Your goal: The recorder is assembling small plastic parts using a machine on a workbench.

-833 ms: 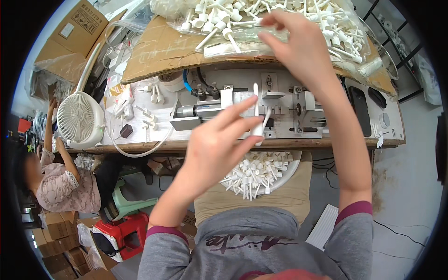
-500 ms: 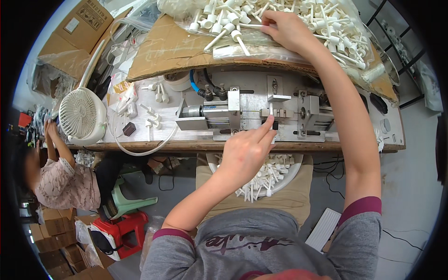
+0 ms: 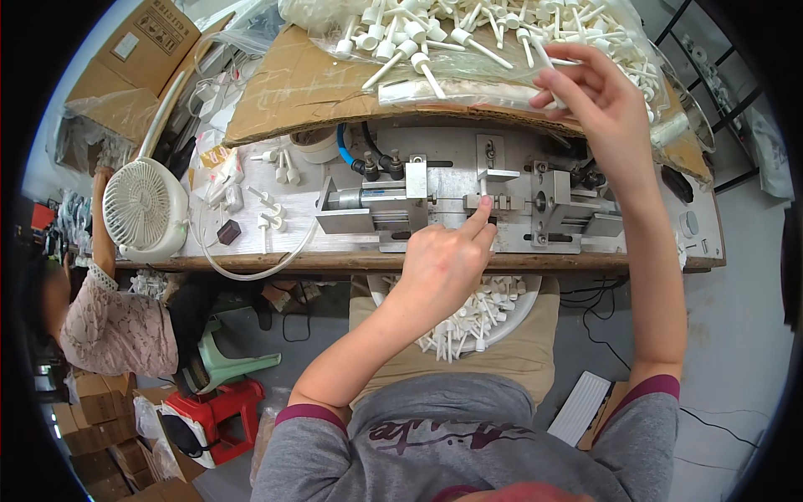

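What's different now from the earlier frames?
The right hand took a white stick from the pile and drew back rightward. The left hand moved right, its index finger now at the clamp. The fan stayed put.

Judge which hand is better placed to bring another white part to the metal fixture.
Probably the right hand: it holds a white part near the cardboard, while the left hand has its index finger at the metal fixture.
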The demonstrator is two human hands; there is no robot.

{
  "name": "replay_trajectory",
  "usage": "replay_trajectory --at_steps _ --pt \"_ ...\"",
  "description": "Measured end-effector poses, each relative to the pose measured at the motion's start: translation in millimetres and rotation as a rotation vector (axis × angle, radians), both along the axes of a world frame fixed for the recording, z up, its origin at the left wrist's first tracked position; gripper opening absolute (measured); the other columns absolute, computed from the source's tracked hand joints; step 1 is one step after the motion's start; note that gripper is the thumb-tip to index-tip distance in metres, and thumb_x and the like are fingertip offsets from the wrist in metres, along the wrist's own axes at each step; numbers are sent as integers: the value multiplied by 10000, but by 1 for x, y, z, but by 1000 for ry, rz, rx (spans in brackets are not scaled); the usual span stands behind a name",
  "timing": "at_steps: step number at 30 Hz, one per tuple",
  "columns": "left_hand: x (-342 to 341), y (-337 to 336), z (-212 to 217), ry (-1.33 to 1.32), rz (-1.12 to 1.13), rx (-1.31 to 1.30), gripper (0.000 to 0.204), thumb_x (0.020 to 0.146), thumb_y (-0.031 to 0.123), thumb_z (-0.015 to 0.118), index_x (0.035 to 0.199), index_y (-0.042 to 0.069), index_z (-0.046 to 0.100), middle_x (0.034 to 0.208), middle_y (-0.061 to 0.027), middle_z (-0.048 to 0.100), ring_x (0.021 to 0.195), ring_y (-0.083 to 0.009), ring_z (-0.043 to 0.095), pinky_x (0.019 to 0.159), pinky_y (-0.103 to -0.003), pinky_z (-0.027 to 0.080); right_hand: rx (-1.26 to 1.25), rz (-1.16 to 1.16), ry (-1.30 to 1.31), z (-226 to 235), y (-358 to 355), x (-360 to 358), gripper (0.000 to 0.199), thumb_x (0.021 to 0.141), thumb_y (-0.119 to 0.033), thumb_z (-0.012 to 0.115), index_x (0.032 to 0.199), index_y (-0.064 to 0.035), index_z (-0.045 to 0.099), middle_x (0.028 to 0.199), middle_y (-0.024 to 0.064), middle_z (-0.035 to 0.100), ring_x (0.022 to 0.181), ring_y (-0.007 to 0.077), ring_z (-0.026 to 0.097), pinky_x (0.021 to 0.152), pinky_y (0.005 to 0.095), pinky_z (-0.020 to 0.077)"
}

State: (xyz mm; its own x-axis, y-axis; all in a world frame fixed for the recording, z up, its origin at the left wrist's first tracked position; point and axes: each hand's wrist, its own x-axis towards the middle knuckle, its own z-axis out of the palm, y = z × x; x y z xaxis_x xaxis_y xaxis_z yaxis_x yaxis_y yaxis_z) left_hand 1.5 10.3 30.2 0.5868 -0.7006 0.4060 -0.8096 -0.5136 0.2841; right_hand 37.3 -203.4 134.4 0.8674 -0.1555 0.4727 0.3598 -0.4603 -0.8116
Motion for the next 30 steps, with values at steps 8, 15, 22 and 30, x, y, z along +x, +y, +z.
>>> replay_trajectory --at_steps 8,15,22,30 --pt "1 -5 37 486 9 -790 710 713 205 871 1317 43 534 1053 -121 696 863 -248 705 715 -312 573 86 88 126 -42 52 -71 149 905 -67 694 954 13 579 845 77 703 811 154 721 716 288 586" --pt "-7 -8 24 93 -62 -573 493 715 4 772 1197 43 676 1127 -124 700 840 -253 675 728 -335 547 320 183 238 -59 42 -99 221 878 -29 706 1051 5 574 975 98 707 961 152 698 867 297 562" --pt "-31 -9 23 162 -148 -530 844 686 107 862 1411 -53 461 1390 -191 566 921 -268 671 790 -328 556 464 -83 128 -76 3 -147 342 901 -4 668 1228 13 571 1071 111 695 1014 142 655 874 269 532" --pt "-37 18 0 161 -100 -361 723 726 14 828 1382 21 525 1348 -167 600 984 -226 647 804 -322 545 427 -844 -88 -106 -139 -205 221 867 -14 741 1062 63 669 1050 137 711 975 159 673 892 268 525"
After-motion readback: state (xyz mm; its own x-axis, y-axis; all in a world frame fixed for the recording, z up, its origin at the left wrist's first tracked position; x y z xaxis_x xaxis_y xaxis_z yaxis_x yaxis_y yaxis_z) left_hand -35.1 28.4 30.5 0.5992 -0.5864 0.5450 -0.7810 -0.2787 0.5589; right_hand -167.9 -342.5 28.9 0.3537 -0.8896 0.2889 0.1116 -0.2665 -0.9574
